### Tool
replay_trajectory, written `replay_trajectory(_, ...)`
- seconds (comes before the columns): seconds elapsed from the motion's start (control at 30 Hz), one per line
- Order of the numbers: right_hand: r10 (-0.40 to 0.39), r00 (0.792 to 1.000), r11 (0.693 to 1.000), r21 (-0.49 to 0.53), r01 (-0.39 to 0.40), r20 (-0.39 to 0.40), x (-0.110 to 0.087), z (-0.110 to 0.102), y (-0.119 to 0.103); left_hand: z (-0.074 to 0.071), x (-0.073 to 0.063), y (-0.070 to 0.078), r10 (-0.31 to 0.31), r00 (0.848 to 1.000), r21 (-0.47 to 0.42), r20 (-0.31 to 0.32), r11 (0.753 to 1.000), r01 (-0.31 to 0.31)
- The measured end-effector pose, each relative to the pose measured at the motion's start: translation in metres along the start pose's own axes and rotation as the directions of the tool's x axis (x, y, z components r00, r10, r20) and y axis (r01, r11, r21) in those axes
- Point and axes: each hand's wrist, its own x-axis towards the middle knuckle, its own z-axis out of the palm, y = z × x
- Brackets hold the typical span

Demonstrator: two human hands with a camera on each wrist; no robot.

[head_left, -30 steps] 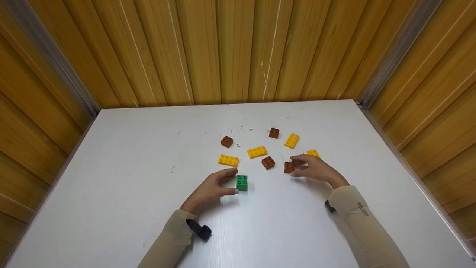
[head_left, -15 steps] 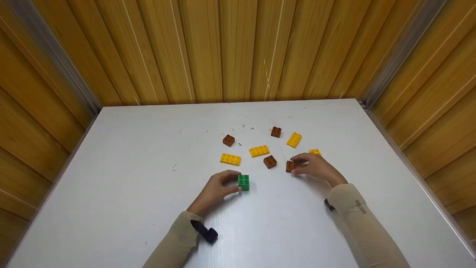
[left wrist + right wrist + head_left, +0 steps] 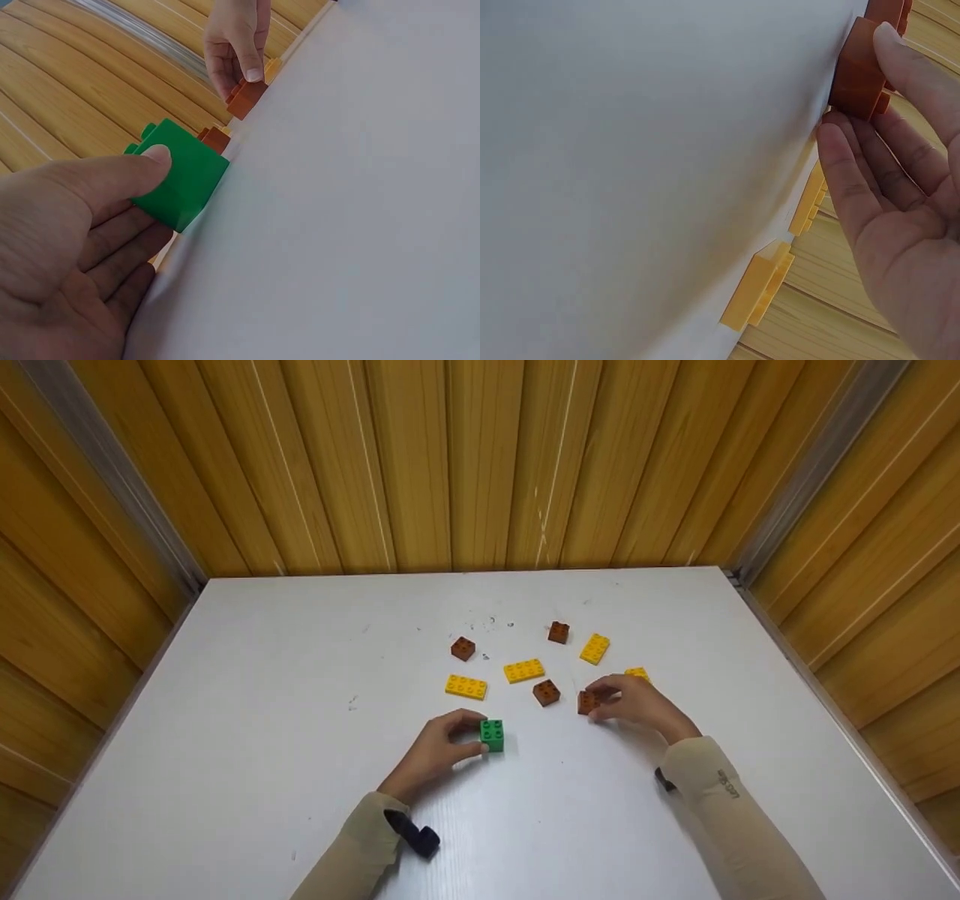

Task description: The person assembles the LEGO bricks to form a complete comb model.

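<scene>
A green toy building brick (image 3: 492,735) with studs on top stands on the white table. My left hand (image 3: 435,750) pinches it; in the left wrist view the thumb lies against one side of the green brick (image 3: 187,176), with fingers behind it. Farther right, my right hand (image 3: 641,709) grips a reddish-brown brick (image 3: 586,703), partly covered by the fingers. The right wrist view shows the thumb on top of the brown brick's edge (image 3: 859,71) and fingertips at its other side. Another brown brick (image 3: 547,692) lies just left of that hand.
Beyond the hands lie two more brown bricks, one at left (image 3: 463,649) and one farther back (image 3: 558,632). Flat yellow bricks are scattered among them: left (image 3: 466,686), middle (image 3: 523,670), right (image 3: 595,649), and one partly behind the right hand (image 3: 637,673). Wood-patterned walls (image 3: 480,465) enclose the table.
My left thumb and fingers have closed onto the green brick. The right fingers have come in farther over the brown brick, covering more of it. Other bricks keep their places.
</scene>
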Motion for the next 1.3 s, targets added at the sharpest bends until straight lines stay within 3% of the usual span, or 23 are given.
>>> replay_trajectory(0.3, -0.03, 0.999, 0.999, -0.02, 0.03, -0.016, -0.002, 0.003, -0.002, 0.002, 0.0, -0.001, -0.023, 1.0, -0.016, -0.008, 1.0, 0.022)
replay_trajectory(0.57, -0.122, 0.992, 0.992, -0.042, 0.121, -0.022, -0.001, 0.001, -0.001, 0.0, 0.002, -0.003, 0.026, 1.0, -0.018, -0.007, 1.0, -0.026)
replay_trajectory(0.67, -0.124, 0.992, 0.992, -0.041, 0.123, -0.027, 0.0, 0.0, -0.001, -0.001, 0.002, -0.003, 0.024, 1.0, -0.016, -0.008, 1.0, -0.024)
replay_trajectory(1.3, -0.173, 0.985, 0.985, -0.012, 0.173, -0.017, 0.004, 0.003, -0.013, 0.001, 0.002, -0.001, -0.071, 0.997, -0.014, -0.008, 0.997, 0.071)
